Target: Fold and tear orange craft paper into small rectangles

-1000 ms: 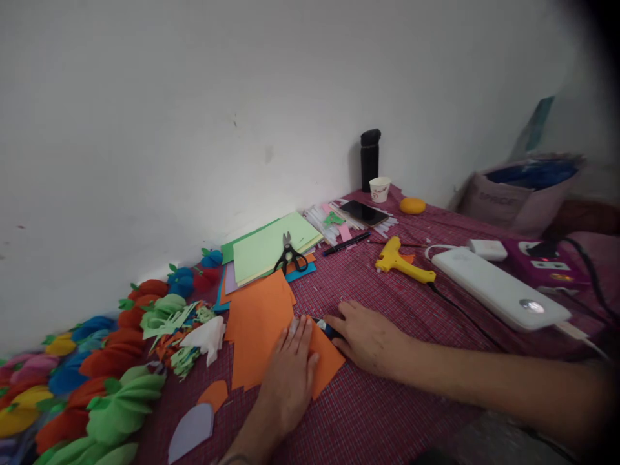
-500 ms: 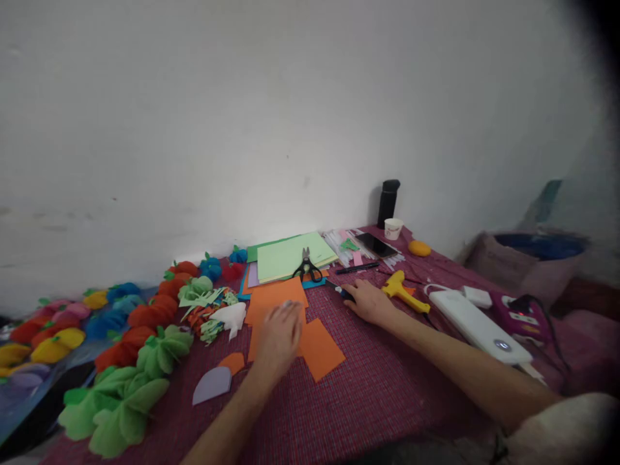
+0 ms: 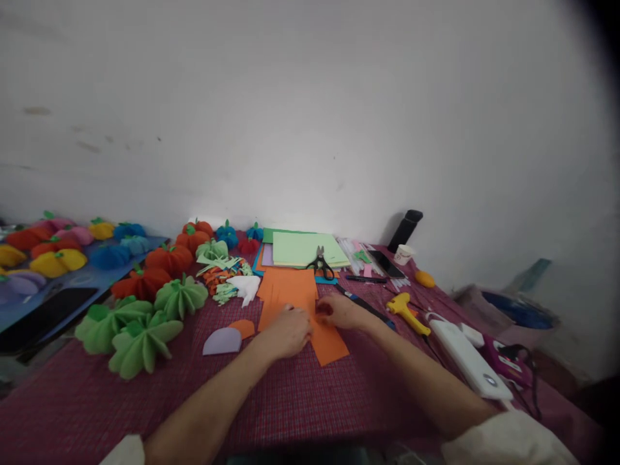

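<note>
Orange paper sheets [image 3: 289,284] lie overlapping in the middle of the table in the head view. My left hand [image 3: 287,330] rests on them with its fingers curled closed at the paper. Close by on the right, my right hand [image 3: 341,312] has its fingers bent and pressed together at the edge of an orange sheet. Both sets of fingertips are partly hidden. A utility knife [image 3: 367,305] lies just beyond my right hand, apart from it. Black-handled scissors [image 3: 320,263] rest on a stack of pale green paper [image 3: 295,248] behind the sheets.
Paper pumpkins [image 3: 169,259] in several colours crowd the left side. Paper scraps [image 3: 223,279] and a lilac half-round piece [image 3: 222,341] lie left of my hands. To the right are a yellow glue gun [image 3: 407,312], a white power bank [image 3: 467,355], a phone [image 3: 386,264] and a black bottle [image 3: 405,230].
My right hand has left the utility knife and moved left to the orange paper. My left hand has shifted a little toward me, its fingers now curled. The view has turned slightly.
</note>
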### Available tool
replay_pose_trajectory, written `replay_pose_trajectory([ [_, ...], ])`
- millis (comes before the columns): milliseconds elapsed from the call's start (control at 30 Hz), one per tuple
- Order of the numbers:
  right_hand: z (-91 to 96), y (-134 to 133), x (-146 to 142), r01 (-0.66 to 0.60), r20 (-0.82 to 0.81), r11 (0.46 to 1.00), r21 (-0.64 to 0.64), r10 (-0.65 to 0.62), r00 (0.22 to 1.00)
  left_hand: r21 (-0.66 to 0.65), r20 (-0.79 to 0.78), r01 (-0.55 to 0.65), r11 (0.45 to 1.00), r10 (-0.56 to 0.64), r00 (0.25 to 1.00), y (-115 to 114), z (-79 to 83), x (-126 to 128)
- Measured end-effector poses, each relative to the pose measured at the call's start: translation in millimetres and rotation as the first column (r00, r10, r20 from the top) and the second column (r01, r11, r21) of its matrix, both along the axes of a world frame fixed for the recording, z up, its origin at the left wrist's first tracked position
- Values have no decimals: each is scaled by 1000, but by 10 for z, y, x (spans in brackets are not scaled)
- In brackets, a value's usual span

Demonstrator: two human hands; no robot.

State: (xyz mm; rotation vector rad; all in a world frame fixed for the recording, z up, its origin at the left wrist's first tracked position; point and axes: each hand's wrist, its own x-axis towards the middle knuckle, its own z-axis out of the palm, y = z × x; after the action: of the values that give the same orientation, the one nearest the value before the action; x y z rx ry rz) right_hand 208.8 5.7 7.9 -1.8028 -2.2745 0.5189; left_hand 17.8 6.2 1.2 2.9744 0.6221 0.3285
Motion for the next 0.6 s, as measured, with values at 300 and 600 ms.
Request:
replay_pose_trajectory([
  [300,-73,72,96,-30,-139,966,-256,-6,990,-18,-25,-34,999,33,999,24,4,11],
  [600,232,-189,149,4,-727,979,-201,-152,670,-705,355,-185,684,567,743,131,59,68],
])
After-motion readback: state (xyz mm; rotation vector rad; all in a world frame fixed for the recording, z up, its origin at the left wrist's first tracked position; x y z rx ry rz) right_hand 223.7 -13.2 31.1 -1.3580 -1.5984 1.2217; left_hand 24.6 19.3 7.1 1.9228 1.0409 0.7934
